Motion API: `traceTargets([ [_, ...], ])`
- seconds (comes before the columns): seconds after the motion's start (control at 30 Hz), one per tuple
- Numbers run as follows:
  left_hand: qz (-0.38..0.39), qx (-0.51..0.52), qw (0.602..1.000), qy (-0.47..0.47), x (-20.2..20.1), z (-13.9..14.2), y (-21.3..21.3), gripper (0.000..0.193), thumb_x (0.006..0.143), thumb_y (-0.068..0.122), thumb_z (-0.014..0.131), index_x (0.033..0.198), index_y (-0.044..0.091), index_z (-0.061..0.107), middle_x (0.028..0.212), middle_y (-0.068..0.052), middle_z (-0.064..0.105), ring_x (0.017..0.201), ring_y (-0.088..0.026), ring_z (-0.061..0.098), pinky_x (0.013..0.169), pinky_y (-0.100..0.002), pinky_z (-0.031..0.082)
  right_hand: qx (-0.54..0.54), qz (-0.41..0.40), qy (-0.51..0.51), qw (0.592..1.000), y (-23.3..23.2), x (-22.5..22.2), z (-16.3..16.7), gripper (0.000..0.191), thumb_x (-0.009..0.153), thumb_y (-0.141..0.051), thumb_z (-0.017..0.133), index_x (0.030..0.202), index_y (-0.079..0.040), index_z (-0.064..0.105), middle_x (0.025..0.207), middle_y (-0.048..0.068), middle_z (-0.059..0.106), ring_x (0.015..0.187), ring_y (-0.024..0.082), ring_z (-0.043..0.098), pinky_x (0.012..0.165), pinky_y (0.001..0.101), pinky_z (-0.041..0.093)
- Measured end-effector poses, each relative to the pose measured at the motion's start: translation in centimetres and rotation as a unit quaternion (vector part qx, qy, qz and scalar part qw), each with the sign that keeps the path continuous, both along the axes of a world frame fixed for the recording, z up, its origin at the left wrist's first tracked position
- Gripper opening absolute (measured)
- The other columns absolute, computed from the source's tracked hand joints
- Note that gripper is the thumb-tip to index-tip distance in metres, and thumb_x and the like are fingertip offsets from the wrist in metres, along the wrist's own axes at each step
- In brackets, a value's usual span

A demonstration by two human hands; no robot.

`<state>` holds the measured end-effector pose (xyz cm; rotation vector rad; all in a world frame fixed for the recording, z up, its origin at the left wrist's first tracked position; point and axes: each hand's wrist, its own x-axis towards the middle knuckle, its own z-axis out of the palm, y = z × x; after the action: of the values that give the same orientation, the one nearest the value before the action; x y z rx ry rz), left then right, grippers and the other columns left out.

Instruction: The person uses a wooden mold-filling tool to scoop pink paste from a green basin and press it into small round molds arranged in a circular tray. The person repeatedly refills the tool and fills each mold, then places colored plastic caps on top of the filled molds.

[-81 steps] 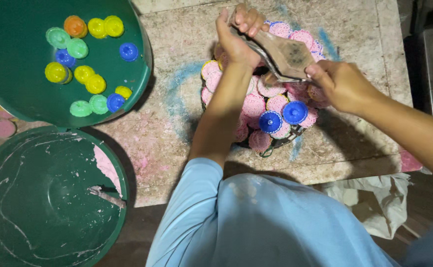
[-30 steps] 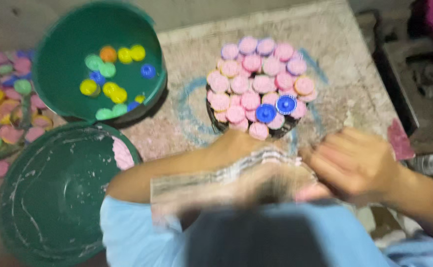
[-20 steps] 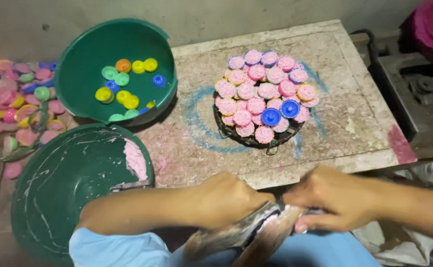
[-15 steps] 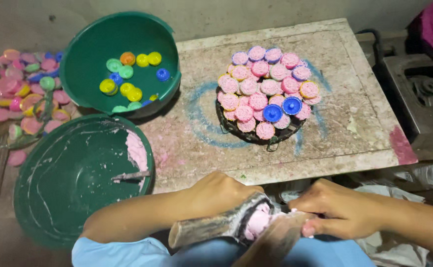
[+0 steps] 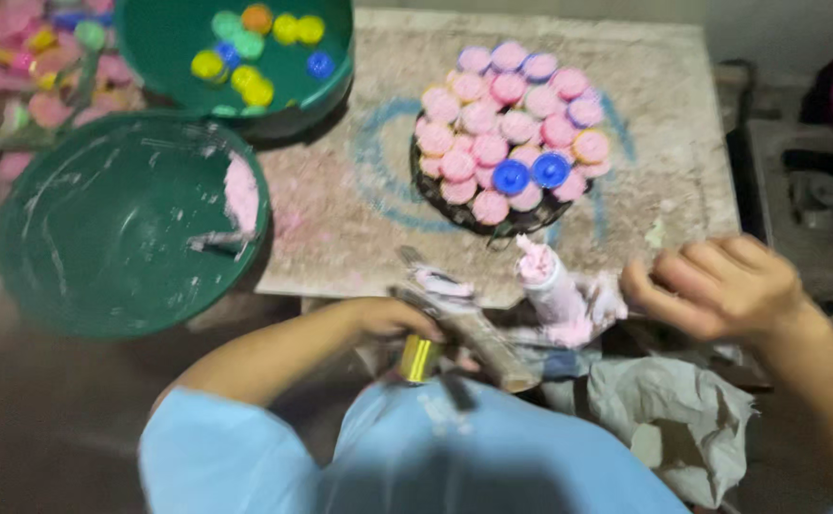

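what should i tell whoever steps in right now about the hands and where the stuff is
Left hand: closed on a long paste-smeared tool, over a small yellow cap at the lap.
Right hand: loosely curled, holding nothing that shows, just right of a pink-coated piece at the slab's near edge.
Done: a round tray on the stone slab is piled with pink-filled caps, two blue ones among them.
Left: loose empty coloured caps sit in the far green basin; the near green basin holds a little pink paste.
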<state>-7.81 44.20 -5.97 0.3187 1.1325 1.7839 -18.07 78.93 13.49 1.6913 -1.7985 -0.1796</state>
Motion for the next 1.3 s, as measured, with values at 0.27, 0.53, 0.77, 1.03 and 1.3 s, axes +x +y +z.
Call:
traceTargets([
  [0.27,0.336,-0.174,0.908,0.178,1.4,-5.0,4.2,0.029,0.09,0.019,0.072,0.113,0.002,0.068,0.104,-0.017,0.073,0.098,-0.03,0.07,0.093,-0.047,0.057,-0.318,-0.103,-0.445,0.831,-5.4,5.5,0.5,0.041,0.083,-0.004,0.079,0.122,-0.007,0.067,0.116,0.013,0.067,0.101,0.022,0.068,0.09,0.034,0.058],
  [0.53,0.469,-0.395,0.635,0.469,2.0,-5.4,-2.8,0.042,0.086,0.028,0.076,0.123,0.011,0.064,0.125,-0.012,0.066,0.121,-0.03,0.06,0.109,-0.043,0.047,-0.416,-0.026,-0.346,0.841,-15.7,7.7,-7.1,0.034,0.09,0.012,0.084,0.12,0.0,0.071,0.115,0.015,0.069,0.104,0.025,0.07,0.092,0.0335,0.057],
  [0.77,0.464,-0.495,0.497,0.541,5.1,-5.8,-17.0,0.035,0.096,0.024,0.067,0.128,0.01,0.066,0.131,-0.018,0.062,0.124,-0.038,0.053,0.108,-0.053,0.038,-0.428,0.008,-0.42,0.8,-30.4,9.1,-10.5,0.028,0.093,0.007,0.078,0.118,-0.002,0.07,0.116,0.014,0.071,0.106,0.026,0.069,0.096,0.0329,0.055],
  [1.03,0.509,-0.545,0.396,0.535,12.0,-3.0,-37.3,0.027,0.098,0.011,0.067,0.124,0.005,0.067,0.125,-0.021,0.063,0.119,-0.039,0.057,0.104,-0.049,0.043,-0.179,-0.051,-0.45,0.874,-48.1,4.6,-15.6,0.049,0.085,-0.003,0.059,0.132,0.002,0.07,0.136,0.017,0.062,0.127,0.04,0.052,0.106,0.0512,0.044],
  [1.3,0.613,-0.419,0.562,0.365,13.3,-3.0,-42.0,0.033,0.093,0.011,0.074,0.122,0.002,0.064,0.105,-0.013,0.065,0.096,-0.03,0.065,0.092,-0.041,0.052,0.145,-0.165,-0.28,0.935,-53.9,3.5,-21.6,0.03,0.086,-0.027,0.064,0.106,-0.004,0.066,0.117,0.016,0.066,0.115,0.038,0.06,0.095,0.0504,0.051],
])
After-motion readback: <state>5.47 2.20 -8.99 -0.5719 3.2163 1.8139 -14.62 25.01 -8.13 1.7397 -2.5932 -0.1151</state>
